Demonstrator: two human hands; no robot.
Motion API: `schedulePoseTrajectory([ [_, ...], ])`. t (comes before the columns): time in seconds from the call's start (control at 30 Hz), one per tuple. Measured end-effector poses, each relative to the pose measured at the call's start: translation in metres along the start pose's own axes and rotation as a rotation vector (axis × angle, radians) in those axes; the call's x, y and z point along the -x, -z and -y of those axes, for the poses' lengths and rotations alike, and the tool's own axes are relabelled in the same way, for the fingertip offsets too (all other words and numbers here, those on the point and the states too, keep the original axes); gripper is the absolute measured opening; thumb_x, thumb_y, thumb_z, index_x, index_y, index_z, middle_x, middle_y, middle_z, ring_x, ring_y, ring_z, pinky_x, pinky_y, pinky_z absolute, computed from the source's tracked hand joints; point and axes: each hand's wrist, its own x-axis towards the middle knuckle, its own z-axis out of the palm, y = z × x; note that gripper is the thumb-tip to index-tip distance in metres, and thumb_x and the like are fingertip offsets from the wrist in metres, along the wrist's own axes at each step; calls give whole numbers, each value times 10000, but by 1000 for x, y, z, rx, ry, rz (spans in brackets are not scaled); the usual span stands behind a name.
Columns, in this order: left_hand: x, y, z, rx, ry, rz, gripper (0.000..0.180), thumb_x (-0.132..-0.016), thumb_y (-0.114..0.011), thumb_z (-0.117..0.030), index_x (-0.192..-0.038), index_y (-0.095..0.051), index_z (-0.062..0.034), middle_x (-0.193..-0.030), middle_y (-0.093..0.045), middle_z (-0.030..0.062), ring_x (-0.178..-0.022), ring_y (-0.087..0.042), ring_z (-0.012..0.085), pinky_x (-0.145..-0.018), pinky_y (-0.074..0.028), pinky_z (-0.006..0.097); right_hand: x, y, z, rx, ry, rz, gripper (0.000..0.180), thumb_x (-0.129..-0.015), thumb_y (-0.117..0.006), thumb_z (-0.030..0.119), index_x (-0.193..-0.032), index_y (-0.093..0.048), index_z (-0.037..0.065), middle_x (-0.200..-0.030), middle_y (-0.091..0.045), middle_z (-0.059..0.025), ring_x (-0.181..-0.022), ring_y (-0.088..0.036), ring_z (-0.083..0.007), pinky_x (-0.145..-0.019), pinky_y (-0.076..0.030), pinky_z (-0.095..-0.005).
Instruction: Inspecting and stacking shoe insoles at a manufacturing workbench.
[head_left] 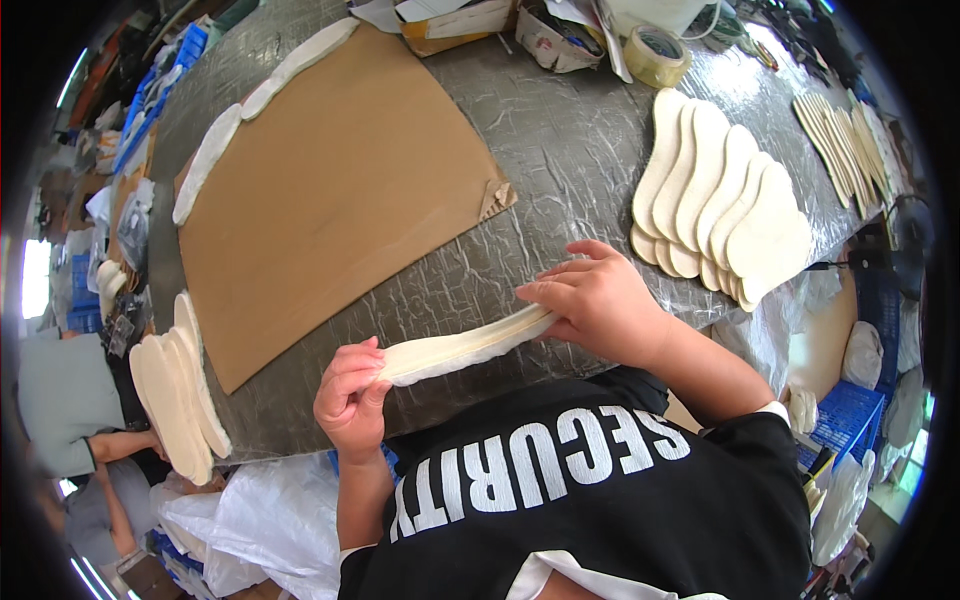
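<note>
A cream insole (460,352) with a fluffy white underside is stretched between my two hands, above the table's near edge. My left hand (352,398) pinches one end between thumb and fingers. At the other end, my right hand (606,305) grips it, with the fingers over the top and the thumb below. The insole is turned partly on edge, so its side seam shows. To the right of my right hand lies a fanned row of cream insoles (715,190), overlapping one another. Another small stack of insoles (172,400) sits at the table's left edge.
A brown cardboard sheet (330,190) covers the table's left part, with white fluffy insoles (208,165) along its far-left edge. At the back stand a tape roll (657,55) and an open box (560,38). More insoles (840,150) lie far right. Another person (70,400) is at left.
</note>
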Motion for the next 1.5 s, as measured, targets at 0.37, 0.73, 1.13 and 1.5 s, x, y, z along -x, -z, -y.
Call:
schedulePoseTrajectory([
  [0.37, 8, 7, -4, -62, -26, 93, 195, -748, -797, -133, -799, -623, -60, -855, -660, 68, -896, -612, 265, -953, -476, 486, 28, -23, -11, -167, 52, -247, 393, -694, -787, 333, -1003, -677, 116, -997, -704, -12, -1035, -641, -209, -999, -404, -477],
  [0.73, 23, 25, -7, -152, 52, 174, 187, -682, -798, -32, -777, -637, -42, -866, -671, 74, -931, -617, 289, -990, -444, 533, 55, -57, -13, 11, -11, -395, 379, -680, -759, 78, -1026, -613, 136, -1142, -679, -10, -1144, -606, -242, -1025, -369, -498],
  [1.13, 13, 2, -39, -653, -3, 557, 190, -679, -774, -91, -829, -663, -52, -1040, -642, 104, -1055, -572, 323, -1047, -333, 560, 74, -69, -27, -213, -140, -400, 542, -621, -726, -5, -1131, -564, 77, -1292, -575, -104, -1211, -523, -317, -1023, -389, -472],
  [1.5, -11, -111, -8, -593, -291, 991, 325, -783, -693, -107, -1108, -673, -123, -1309, -587, 53, -1318, -434, 310, -1120, -211, 545, 85, -76, -27, -91, -351, -478, 468, -708, -726, 59, -1153, -579, 51, -1273, -547, -139, -1250, -458, -324, -1027, -371, -461],
])
